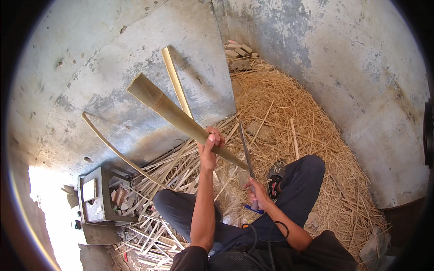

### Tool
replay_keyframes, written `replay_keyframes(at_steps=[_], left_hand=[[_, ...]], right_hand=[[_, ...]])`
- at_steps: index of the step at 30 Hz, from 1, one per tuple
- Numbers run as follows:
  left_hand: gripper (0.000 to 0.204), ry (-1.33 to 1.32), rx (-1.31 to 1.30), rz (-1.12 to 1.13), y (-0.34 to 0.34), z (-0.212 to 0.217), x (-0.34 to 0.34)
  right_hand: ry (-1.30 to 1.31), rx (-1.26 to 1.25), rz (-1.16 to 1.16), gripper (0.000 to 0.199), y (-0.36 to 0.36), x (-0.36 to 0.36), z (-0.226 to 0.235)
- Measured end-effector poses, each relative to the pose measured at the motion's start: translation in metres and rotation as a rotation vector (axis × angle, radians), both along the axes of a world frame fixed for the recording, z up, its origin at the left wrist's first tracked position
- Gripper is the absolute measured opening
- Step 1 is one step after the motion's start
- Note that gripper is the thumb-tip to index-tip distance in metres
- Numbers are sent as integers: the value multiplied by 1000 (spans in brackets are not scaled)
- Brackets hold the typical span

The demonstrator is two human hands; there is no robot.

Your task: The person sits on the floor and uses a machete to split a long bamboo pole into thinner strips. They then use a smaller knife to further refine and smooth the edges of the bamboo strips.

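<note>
Bracing a long, olive-green length of bamboo (181, 120) at a slant, the left hand (210, 147) holds it around its middle while the right hand (257, 194) brings a long, narrow, dark metal blade (245, 145) to its lower end. The step in hand looks like splitting or trimming that end, the blade crossing the bamboo just above the right hand; whether the edge has bitten in or merely rests there, I cannot tell. Judging by this placement, the next move calls for a firm left grip and a controlled push or pull of the blade along the grain, with the left fingers well clear of its path. The left forearm rises almost straight up from the lower edge, the wrist near upright, thumb lying over the bamboo and fingers curled around its far side. The right forearm slants in from the lower right, elbow bent, with the fingers wrapped around the grey-brown handle (255, 205) and the blade pointing up and slightly left. The bamboo's wide, cut upper end reaches toward the weathered grey wall (113, 54), in front of a pale, straight bamboo strip (175, 79), its lower end above the seated person's lap.
</note>
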State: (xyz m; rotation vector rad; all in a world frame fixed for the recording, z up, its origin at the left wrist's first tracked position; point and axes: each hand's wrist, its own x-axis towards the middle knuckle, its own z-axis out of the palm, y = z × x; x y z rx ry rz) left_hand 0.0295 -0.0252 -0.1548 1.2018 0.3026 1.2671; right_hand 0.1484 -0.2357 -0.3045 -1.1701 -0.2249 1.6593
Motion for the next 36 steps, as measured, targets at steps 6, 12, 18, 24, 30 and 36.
replay_keyframes(at_steps=[6,12,18,24,30,36], left_hand=[[52,128,28,23,-12,2,5],[52,138,-22,156,-28,0,20],[51,108,-113,207,-33,-1,29],[48,176,-42,164,-37,1,23],[50,112,-79,198,-22,-7,7],[50,187,-96,139,-30,-5,6]], right_hand=[[-9,37,-19,67,10,-12,3],[3,37,-9,66,18,-16,4],[-27,119,-112,67,23,-18,32],[-114,196,-113,64,24,-20,32],[112,-395,-114,66,-7,-32,-99],[158,-141,-119,67,3,-24,-56]])
